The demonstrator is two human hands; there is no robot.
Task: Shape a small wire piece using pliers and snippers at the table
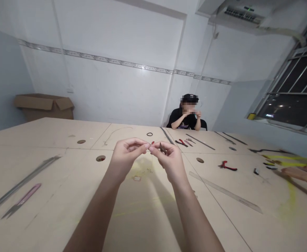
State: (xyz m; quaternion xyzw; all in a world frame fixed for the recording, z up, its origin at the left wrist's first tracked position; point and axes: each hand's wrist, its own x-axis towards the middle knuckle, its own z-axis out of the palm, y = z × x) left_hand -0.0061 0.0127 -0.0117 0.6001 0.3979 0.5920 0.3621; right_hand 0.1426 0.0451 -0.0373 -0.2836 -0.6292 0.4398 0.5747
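My left hand point(126, 157) and my right hand point(169, 159) meet fingertip to fingertip above the table. Between them they pinch something too small to make out. Tucked in the curled fingers of my right hand is a small dark metal tool point(163, 149), apparently pliers, mostly hidden. A bit of red point(152, 142) shows behind the fingertips. On the table below lie a small rectangular framed piece point(137, 178) and several tiny ring-like bits point(149, 170).
A clear ruler point(225, 191) and red-handled pliers point(227, 166) lie to the right. Pink-handled scissors point(25, 196) and dark strips point(25, 182) are left. Round holes point(100, 158) pierce the table. A person point(186, 115) sits opposite; another person's hand point(297, 173) reaches in at right.
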